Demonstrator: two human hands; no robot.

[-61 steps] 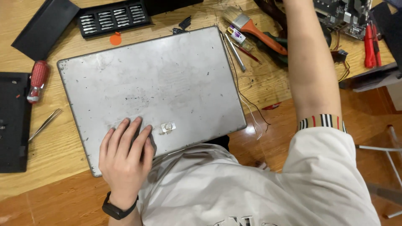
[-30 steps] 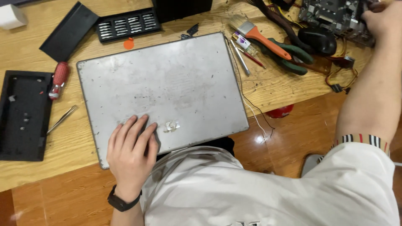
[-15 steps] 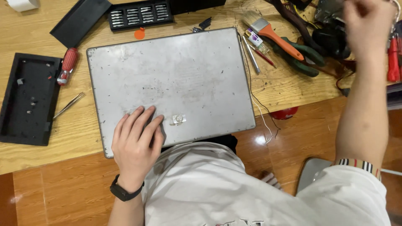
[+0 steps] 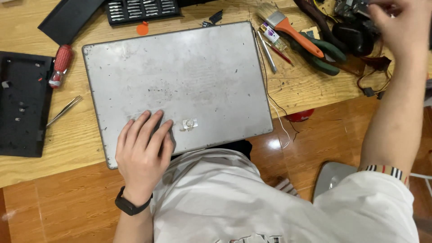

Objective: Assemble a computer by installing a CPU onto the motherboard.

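Head view: the left hand [image 4: 143, 155] lies flat, fingers spread, on the near edge of a closed grey laptop [image 4: 180, 85] on the wooden worktop [image 4: 72, 139]. The right hand [image 4: 398, 24], blurred, reaches among cables at the far right; its grip cannot be told.

We saw bright, even indoor light from above — soft shadows only. A white glare spot sat on the glossy brown wooden floor [image 4: 273, 144]. The raised right hand [image 4: 398, 27] was motion-blurred; the rest stayed sharp.
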